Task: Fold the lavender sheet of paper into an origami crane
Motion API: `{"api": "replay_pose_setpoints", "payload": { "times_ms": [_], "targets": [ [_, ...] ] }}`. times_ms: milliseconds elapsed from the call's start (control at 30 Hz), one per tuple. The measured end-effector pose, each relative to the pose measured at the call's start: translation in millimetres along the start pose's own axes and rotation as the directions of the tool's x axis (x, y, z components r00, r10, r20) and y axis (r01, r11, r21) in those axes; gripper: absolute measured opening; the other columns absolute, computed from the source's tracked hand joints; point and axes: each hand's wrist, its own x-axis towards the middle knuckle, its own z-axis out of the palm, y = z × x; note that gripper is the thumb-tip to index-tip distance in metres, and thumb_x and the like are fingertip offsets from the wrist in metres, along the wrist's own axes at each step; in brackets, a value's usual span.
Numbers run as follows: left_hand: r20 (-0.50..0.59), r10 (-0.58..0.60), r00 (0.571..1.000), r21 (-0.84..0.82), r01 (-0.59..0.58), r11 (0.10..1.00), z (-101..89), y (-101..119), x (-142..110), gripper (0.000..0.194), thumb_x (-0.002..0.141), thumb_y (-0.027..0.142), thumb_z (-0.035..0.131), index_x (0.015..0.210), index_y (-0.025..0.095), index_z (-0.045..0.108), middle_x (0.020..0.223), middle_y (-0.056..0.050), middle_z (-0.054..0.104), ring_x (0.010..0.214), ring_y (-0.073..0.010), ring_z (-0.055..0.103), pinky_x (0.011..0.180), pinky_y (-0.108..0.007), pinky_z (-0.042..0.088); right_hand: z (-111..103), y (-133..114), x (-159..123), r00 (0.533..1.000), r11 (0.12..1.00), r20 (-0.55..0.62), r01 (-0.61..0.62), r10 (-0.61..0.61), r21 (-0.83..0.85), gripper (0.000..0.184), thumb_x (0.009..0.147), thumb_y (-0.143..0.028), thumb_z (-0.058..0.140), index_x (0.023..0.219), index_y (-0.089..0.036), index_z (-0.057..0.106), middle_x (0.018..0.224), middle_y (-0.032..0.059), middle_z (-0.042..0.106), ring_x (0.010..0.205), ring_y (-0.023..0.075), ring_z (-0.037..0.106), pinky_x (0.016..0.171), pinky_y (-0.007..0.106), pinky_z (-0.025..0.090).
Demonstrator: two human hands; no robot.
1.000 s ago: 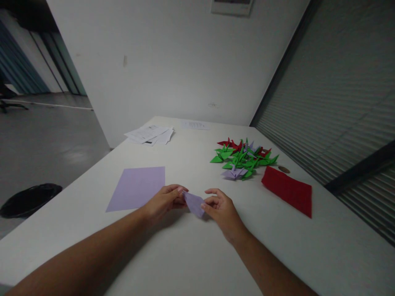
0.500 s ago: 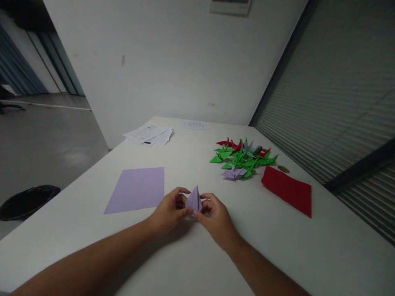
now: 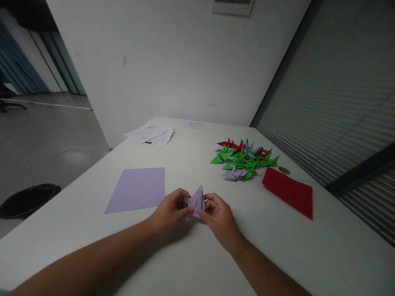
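A small folded piece of purple origami paper (image 3: 197,199) is pinched between both hands, just above the front part of the white table. Its pointed tip faces up and away from me. My left hand (image 3: 173,209) grips its left side, thumb in front and fingers curled behind. On the other side, my right hand (image 3: 218,214) has its thumb on the lower front edge and its fingers bent at the right edge. Left of my hands, a flat purple sheet (image 3: 137,190) lies on the table.
Several green, red and purple folded cranes (image 3: 243,160) lie in a heap at the right. Beside them are a red paper stack (image 3: 288,191) and a brown round disc (image 3: 284,170). Printed papers (image 3: 149,134) lie far left. A black-lined bin (image 3: 29,200) stands left of the table (image 3: 197,267).
The folded purple paper has shifted slightly right and tilts a little to the right, with both hands still on it. The whole view has moved very slightly.
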Motion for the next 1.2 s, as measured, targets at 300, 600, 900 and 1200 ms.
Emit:
{"api": "replay_pose_setpoints", "payload": {
  "times_ms": [300,600,900,1200],
  "targets": [
    [-0.065,-0.021,0.998,-0.046,0.018,0.999,-3.9,-2.3,3.0,0.045,0.069,0.035,0.091,0.094,0.018,0.057,0.079,0.001,0.064,0.072,-0.0125,0.061,0.067,-0.025,0.046,-0.2,1.2,3.5,0.998,0.997,0.061,-0.02,0.016,0.069,0.032,0.075,-0.038,0.084,0.092,-0.019,0.063,0.079,0.0015,0.068,0.073,0.0176,0.064,0.068,0.03,0.051],
    [-0.055,-0.026,0.998,-0.06,0.022,0.998,-4.4,-0.7,3.9,0.044,0.067,0.037,0.091,0.09,0.017,0.058,0.079,0.0,0.066,0.071,-0.0121,0.061,0.068,-0.025,0.046,-0.7,-1.0,4.5,0.998,0.997,0.045,-0.037,0.034,0.073,0.031,0.074,-0.043,0.083,0.087,-0.019,0.067,0.076,0.0017,0.068,0.071,0.0174,0.064,0.066,0.03,0.053],
    [-0.07,-0.04,0.997,-0.089,0.034,0.995,-3.7,-1.0,3.4,0.043,0.068,0.035,0.09,0.09,0.017,0.058,0.076,0.001,0.065,0.069,-0.0114,0.06,0.067,-0.025,0.045,-2.9,-1.1,4.0,0.992,0.977,0.069,-0.119,0.108,0.176,0.036,0.075,-0.049,0.084,0.087,-0.019,0.068,0.073,0.0,0.066,0.066,0.0156,0.064,0.068,0.032,0.057],
    [-0.051,-0.018,0.999,-0.179,0.008,0.984,-2.4,1.4,3.1,0.047,0.071,0.035,0.089,0.093,0.021,0.051,0.077,0.003,0.064,0.072,-0.0134,0.063,0.07,-0.028,0.05,1.0,-9.2,-0.9,0.987,0.965,0.15,-0.088,0.051,0.249,0.033,0.08,-0.049,0.081,0.095,-0.02,0.073,0.093,0.0057,0.075,0.085,0.0196,0.071,0.08,0.036,0.06]
  ]
}}
